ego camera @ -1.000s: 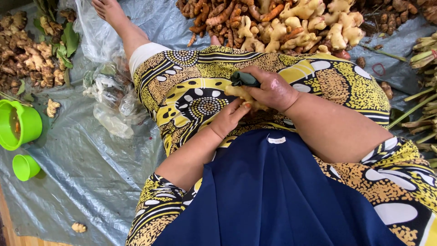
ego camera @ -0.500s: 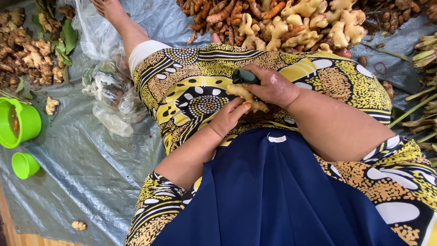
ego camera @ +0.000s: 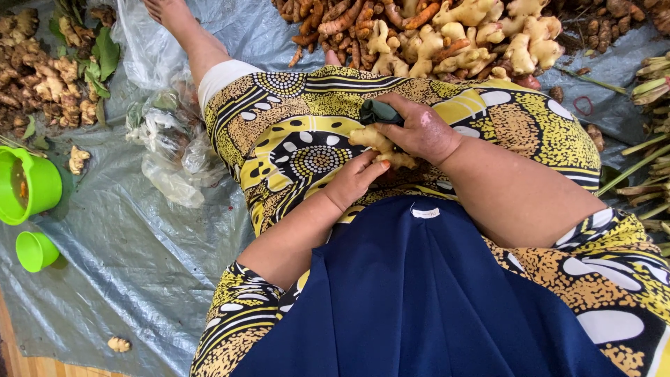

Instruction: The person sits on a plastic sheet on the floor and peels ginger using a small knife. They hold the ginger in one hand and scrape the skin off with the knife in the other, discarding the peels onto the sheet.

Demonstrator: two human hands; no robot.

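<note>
- While she sits on the grey tarp point(ego camera: 125, 265), her left hand point(ego camera: 359, 178) steadies a ginger root point(ego camera: 373, 143) on her lap; the right hand point(ego camera: 419, 129) grips a dark green tool point(ego camera: 380, 112).
- Peeled ginger pile point(ego camera: 481, 35) far right; unpeeled heap point(ego camera: 35, 77) far left, so judging much remains.
- Green bowls point(ego camera: 31, 185) left.

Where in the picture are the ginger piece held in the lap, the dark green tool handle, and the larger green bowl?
ginger piece point(ego camera: 371, 138), head view, on its pale knob left of the right hand.
dark green tool handle point(ego camera: 377, 112), head view, on the handle's exposed end.
larger green bowl point(ego camera: 43, 183), head view, on its right outer wall.
</note>
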